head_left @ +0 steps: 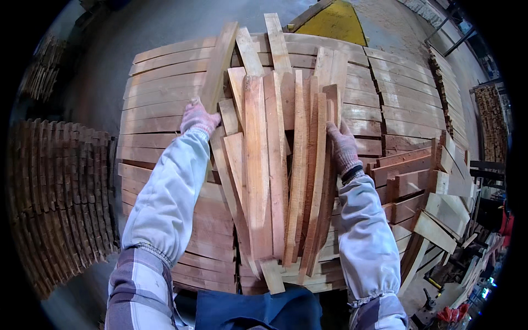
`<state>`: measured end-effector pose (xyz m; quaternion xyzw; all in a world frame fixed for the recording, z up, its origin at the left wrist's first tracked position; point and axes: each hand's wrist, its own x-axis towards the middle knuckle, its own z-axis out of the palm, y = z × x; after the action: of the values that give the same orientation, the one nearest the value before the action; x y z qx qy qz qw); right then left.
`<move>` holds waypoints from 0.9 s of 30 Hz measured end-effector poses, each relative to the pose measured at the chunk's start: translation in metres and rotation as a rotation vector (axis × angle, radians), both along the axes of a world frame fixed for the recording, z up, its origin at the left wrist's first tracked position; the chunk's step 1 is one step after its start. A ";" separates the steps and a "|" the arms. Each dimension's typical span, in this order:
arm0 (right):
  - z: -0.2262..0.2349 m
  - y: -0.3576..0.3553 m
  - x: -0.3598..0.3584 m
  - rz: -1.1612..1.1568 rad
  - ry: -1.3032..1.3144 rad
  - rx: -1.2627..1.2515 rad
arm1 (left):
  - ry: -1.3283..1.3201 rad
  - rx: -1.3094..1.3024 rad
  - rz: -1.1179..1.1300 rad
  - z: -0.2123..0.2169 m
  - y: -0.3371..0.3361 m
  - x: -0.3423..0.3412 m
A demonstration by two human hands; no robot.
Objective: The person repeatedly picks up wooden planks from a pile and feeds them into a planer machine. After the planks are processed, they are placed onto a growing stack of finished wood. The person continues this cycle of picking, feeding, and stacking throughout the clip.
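My left hand (199, 117), in a pale knitted glove, is closed round the left edge of a long wooden board (221, 60), which slants away toward the far side. Several loose boards (256, 154) lie lengthwise in an uneven heap in front of me, some flat and some on edge. At the heap's right side my right hand (343, 146), gloved too, grips the outermost wooden board (332, 102), its fingers partly hidden. Under the heap, rows of boards (157, 102) lie crosswise, forming a wide stack.
A tall stack of narrow wood strips (60, 198) stands to the left. More boards (407, 187) lie tilted at the right, beside short offcuts (437, 231). Beyond the stack is a yellow panel (333, 25) on the floor. Another wood stack (491, 124) stands far right.
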<state>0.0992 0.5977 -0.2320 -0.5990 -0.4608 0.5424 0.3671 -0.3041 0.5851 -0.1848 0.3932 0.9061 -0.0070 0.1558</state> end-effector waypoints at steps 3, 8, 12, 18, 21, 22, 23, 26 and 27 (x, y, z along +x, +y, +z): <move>0.024 -0.030 -0.019 -0.004 -0.007 -0.026 | 0.000 -0.077 0.022 -0.005 -0.046 0.003; 0.026 -0.120 -0.016 0.143 -0.179 -0.061 | 0.022 0.023 -0.010 -0.029 -0.196 -0.013; 0.054 -0.198 -0.012 0.315 -0.334 -0.104 | 0.022 -0.265 0.118 -0.017 -0.284 -0.007; 0.088 -0.089 -0.130 0.286 -0.750 0.534 | 0.146 -0.468 0.187 -0.031 -0.297 -0.002; 0.085 -0.037 -0.210 0.582 -1.025 0.032 | 0.022 -0.398 0.146 -0.015 -0.285 -0.003; 0.085 -0.041 -0.227 0.603 -1.123 0.036 | 0.003 -0.457 0.180 -0.006 -0.277 0.002; 0.088 -0.045 -0.238 0.615 -1.224 0.041 | -0.018 -0.513 0.208 0.001 -0.276 0.002; 0.065 -0.024 -0.230 0.364 -0.917 -0.025 | -0.196 -0.179 0.123 0.005 -0.293 -0.018; 0.069 -0.031 -0.228 0.253 -0.851 0.020 | -0.295 -0.042 0.125 -0.002 -0.305 -0.029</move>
<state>-0.1290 0.5669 -0.1629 -0.7044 -0.6457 0.2835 0.0811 -0.3327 0.2796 -0.1869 0.3293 0.8958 0.0418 0.2955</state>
